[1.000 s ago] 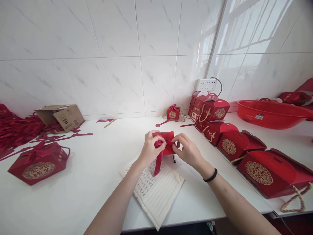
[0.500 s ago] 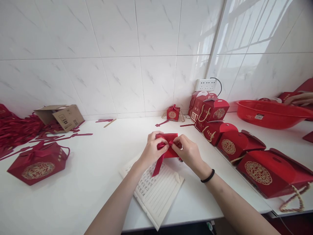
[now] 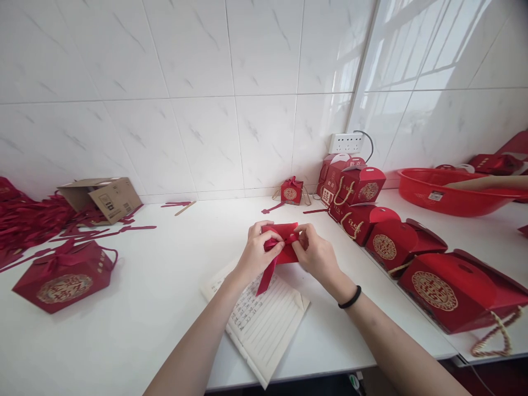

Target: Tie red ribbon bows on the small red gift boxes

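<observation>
A small red gift box (image 3: 284, 231) sits at the middle of the white table (image 3: 165, 286), over the far end of a lined paper sheet (image 3: 264, 319). A red ribbon (image 3: 267, 272) runs across the box top and its loose tail hangs down toward me. My left hand (image 3: 256, 254) pinches the ribbon on the left side of the knot. Pressed close from the right, my right hand (image 3: 315, 254) pinches the ribbon too; a black band circles that wrist.
A finished red box (image 3: 61, 275) lies at the left, behind it a cardboard carton (image 3: 103, 195) and a heap of red ribbons (image 3: 25, 220). Several red boxes (image 3: 396, 242) line the right side. Another person's arm (image 3: 487, 182) reaches over a red basin (image 3: 449, 192).
Both my hands have drawn closer together at the knot on the box. At the far right another person's arm has come in over the red basin.
</observation>
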Available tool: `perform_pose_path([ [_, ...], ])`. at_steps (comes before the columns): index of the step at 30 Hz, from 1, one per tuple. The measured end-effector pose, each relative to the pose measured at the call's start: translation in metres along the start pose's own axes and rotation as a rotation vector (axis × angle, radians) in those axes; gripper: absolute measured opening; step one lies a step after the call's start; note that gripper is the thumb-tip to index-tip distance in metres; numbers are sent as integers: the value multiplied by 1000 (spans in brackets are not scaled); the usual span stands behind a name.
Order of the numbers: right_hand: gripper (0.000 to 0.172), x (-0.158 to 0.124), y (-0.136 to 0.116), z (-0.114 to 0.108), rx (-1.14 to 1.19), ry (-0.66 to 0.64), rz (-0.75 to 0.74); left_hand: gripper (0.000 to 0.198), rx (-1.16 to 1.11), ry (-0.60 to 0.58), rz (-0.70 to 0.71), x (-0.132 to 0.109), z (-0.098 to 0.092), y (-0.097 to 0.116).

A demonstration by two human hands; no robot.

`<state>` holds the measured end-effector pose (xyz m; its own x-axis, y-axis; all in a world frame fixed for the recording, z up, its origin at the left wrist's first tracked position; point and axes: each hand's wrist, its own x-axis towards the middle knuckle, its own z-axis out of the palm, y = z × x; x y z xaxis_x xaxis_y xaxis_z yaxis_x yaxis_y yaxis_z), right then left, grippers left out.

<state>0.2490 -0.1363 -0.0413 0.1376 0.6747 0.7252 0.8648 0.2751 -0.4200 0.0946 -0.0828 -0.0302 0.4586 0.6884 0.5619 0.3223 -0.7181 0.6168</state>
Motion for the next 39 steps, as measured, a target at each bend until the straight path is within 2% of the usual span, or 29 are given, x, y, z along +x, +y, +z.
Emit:
perform_pose_path([
  [4, 13, 4, 1, -8, 18, -82, 21, 8, -15, -8, -32, 1, -1, -1],
  [9, 11, 6, 1, -17, 177, -184, -8, 8, -25, 0, -36, 1, -2, -2],
  [15, 34, 6, -3, -11, 234, -196, 168, 7, -15, 15, -33, 1, -2, -2],
  [19, 38, 6, -1, -5, 381, -218, 265, 7, -27, 6, -35, 1, -4, -1],
  [22, 39, 7, -1, -4, 488, -238, 341, 6, -126, 2, -41, 1, -6, -4],
  [26, 38, 6, -3, -4, 546, -254, 423, 5, -287, 112, -117, 1, -5, -10],
  [29, 36, 6, -3, -3, 560, -250, 437, 8, -274, 177, -187, 0, -2, -11],
  [34, 35, 6, 1, -3, 620, -255, 452, 22, -76, 172, -96, -2, -3, -10],
  [39, 37, 6, 2, -3, 657, -260, 477, 21, -91, 169, -52, -1, -4, -12],
])
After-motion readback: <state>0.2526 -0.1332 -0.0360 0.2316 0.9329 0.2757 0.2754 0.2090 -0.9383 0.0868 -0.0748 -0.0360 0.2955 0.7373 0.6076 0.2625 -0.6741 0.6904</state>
